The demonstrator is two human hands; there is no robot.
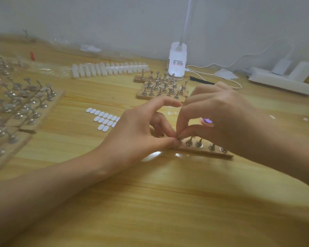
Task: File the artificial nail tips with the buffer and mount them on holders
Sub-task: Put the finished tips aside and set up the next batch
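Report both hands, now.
Left hand: pinching a small piece, too small to identify.
Right hand: pinching the same small piece.

No text can be read for certain. At the tabletop's 12 o'clock edge, the white lamp base [177,54] carries a label [178,63] with a red patch and rows of dark print, too blurred to make out. Toward 11 o'clock, a white paper slip [90,48] shows no legible print.
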